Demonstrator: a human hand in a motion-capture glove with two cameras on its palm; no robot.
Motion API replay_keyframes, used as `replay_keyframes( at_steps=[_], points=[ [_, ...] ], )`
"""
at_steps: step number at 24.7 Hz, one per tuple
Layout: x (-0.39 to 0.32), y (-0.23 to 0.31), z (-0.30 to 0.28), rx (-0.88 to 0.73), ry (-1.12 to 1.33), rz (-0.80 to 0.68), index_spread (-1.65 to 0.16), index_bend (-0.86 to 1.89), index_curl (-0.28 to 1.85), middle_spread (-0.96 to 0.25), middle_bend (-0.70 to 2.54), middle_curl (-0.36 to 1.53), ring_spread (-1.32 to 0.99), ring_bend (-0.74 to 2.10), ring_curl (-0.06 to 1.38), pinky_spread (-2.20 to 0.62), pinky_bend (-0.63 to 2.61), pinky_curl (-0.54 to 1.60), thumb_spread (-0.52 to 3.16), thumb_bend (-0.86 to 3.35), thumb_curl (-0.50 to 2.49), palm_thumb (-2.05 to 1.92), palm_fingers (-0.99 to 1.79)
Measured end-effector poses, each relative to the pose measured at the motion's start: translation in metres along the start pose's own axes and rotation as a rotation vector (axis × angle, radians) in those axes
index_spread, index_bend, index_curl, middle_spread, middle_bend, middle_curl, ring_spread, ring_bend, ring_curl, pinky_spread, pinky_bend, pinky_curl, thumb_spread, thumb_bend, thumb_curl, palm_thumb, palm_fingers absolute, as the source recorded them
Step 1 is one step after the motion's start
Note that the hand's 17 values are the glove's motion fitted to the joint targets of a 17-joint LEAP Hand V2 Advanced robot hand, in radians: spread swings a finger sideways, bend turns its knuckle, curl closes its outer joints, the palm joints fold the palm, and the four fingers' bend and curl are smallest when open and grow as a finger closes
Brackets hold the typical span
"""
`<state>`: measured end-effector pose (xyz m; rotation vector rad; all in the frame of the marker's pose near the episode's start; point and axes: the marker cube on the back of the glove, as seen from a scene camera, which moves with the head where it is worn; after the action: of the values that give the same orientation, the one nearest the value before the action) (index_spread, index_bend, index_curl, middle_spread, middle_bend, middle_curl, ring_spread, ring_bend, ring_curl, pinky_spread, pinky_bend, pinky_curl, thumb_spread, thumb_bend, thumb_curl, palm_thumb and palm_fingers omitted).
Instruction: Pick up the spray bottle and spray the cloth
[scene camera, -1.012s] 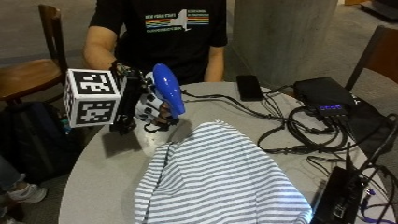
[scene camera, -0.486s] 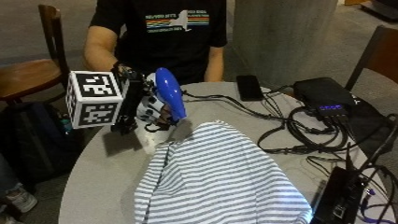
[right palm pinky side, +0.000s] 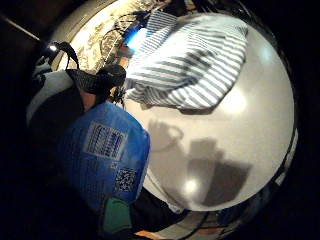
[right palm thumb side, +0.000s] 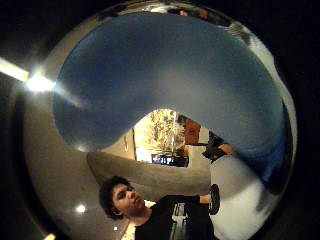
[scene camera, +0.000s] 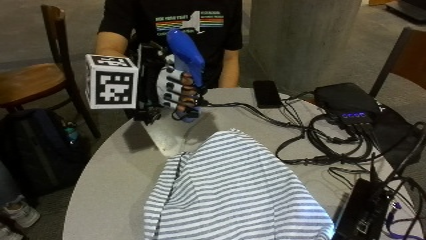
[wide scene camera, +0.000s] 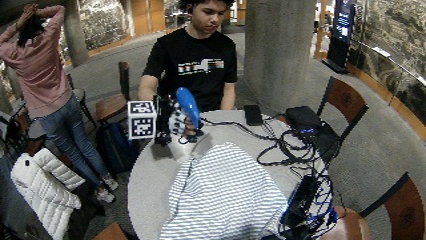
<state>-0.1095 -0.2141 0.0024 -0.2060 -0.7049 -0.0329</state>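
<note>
The round grey table (scene camera: 113, 180) is the biggest thing here, and most of its middle, out to the five o'clock edge, is covered by the blue-and-white striped cloth (scene camera: 236, 200), lying rumpled and heaped. It looks soft and limp; spray should soak into it where it lies, so it needs no handling.

From two to four o'clock sits a tangle of black cables (scene camera: 319, 145) with a black box-shaped device (scene camera: 346, 100), and a black phone (scene camera: 266, 92) lies flat near twelve o'clock.

At about ten o'clock, above the tabletop and clear of the surface, the black-gloved right hand (scene camera: 174, 90) holds the plastic spray bottle with a blue trigger head (scene camera: 186, 55) upright. The fingers (scene camera: 181, 87) curl round the neck just under the head, with the head standing above them. The little finger side palm view shows the bottle's pale body with a blue printed label (right palm pinky side: 102, 155) close against the palm, the cloth lying beyond it on the table.

The bottle appears to be rigid, smooth plastic, probably light unless well filled; its wall could be slippery, so the narrow neck under the head seems the right place to take hold, leaving a forefinger free for the trigger. How full it is cannot be told. The nozzle seems to face towards the cloth; the lift looks done, and spraying is the part left.
</note>
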Motion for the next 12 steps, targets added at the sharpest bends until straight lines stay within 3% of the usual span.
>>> replay_keyframes(
  at_steps=[7, 12],
  points=[
    [-0.022, 0.010, 0.077, -0.010, 0.016, -0.303, -0.19, 0.19, 0.61, -0.04, 0.37, 0.51, -0.01, 0.39, 0.41, 0.15, 0.38, 0.34, 0.46, -0.03, 0.76, 0.98, 1.19],
    [-0.015, 0.002, 0.138, -0.064, 0.027, -0.393, -0.20, 0.18, 0.61, -0.04, 0.34, 0.50, -0.01, 0.40, 0.41, 0.14, 0.36, 0.33, 0.51, -0.03, 0.75, 0.96, 1.16]
  ],
)
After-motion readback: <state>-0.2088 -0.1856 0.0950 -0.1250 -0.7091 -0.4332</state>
